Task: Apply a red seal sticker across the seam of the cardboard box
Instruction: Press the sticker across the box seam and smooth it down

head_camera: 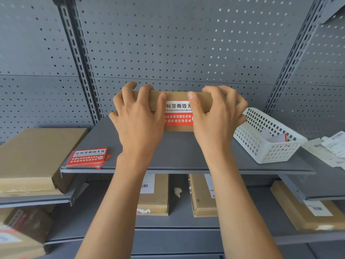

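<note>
- One head-worn, wide-angle view, looking forward and slightly down along both forearms.
- It faces a grey shelf [186,154] and pegboard wall [177,43], close up.

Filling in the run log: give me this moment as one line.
stage: pressing seal | left hand: on cardboard box | right hand: on box | red seal sticker: across seam | spare stickers: shelf left
</note>
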Tool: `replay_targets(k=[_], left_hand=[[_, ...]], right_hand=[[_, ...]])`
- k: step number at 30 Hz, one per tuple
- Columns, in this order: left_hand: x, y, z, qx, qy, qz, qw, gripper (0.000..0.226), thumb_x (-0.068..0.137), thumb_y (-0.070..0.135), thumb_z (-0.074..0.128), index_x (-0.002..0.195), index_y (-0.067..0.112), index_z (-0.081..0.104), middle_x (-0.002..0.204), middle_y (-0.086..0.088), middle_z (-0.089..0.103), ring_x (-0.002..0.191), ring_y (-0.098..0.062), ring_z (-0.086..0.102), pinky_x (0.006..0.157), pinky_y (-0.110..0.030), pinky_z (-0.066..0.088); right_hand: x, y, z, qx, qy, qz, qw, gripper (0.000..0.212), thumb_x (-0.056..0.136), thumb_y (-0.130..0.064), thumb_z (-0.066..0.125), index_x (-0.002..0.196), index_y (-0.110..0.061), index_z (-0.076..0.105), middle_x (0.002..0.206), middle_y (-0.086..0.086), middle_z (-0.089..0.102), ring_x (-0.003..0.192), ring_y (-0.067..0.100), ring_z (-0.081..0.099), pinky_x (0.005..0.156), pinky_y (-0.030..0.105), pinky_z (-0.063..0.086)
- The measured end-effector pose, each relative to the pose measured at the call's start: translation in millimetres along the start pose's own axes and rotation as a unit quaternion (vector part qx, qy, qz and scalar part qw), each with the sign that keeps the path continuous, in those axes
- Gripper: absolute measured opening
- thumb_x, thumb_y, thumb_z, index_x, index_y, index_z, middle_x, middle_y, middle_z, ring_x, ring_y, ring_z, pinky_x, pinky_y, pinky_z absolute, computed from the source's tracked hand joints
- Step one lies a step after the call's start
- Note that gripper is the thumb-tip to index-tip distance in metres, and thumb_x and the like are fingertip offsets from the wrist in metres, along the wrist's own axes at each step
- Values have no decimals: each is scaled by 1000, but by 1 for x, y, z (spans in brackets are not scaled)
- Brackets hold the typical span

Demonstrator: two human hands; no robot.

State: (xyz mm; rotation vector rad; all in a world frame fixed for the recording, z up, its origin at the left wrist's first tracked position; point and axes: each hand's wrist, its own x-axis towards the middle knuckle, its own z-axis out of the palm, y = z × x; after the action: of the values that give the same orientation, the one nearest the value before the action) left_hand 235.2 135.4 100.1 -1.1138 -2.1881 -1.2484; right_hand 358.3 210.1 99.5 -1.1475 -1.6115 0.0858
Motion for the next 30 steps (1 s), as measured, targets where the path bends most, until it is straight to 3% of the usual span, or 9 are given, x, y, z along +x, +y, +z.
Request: replay_targets(k=[4,10,15,18,25,30], left_hand=[[-1,-3,-1,-7,9,9,1000,38,107,45,43,135,27,62,151,-4,47,138,-31,41,99,-52,38],[-2,-7,-7,-19,-7,50,999,45,108,39,34,147,28,53,157,-6,43,141,-34,38,100,-57,38],[-1,-13,-18,7,-38,103,994,67,97,71,35,153,34,44,167,-6,30,146,-37,32,107,-56,34],[1,-15,-21,23,-37,116,992,73,93,76,38,152,34,46,168,-8,27,147,-40,32,106,-57,35],[3,-22,-27,25,-28,135,990,53,106,55,36,152,31,46,168,-9,28,148,-42,30,105,-61,35],[3,-22,-30,15,-33,137,990,49,108,45,30,152,31,45,168,-9,29,149,-43,29,104,-63,36]], right_hand=[[2,8,-4,45,-10,-11,999,25,97,-50,58,109,-33,72,127,-7,58,126,27,40,92,39,28],[4,15,-12,59,-10,-27,998,29,103,-33,50,124,-30,70,137,-5,60,126,30,43,97,42,34],[-1,9,-25,16,-62,-74,995,64,91,-67,51,142,-29,56,156,-2,45,138,31,36,109,48,30],[-2,6,-27,-4,-70,-91,993,73,86,-73,53,145,-30,52,160,-1,40,141,32,34,110,51,30],[3,8,-32,41,-62,-99,992,43,98,-46,59,137,-28,63,154,-1,48,138,33,38,108,48,31],[3,11,-35,75,-53,-97,991,33,104,-29,50,133,-26,66,151,-1,52,138,32,40,108,49,34]])
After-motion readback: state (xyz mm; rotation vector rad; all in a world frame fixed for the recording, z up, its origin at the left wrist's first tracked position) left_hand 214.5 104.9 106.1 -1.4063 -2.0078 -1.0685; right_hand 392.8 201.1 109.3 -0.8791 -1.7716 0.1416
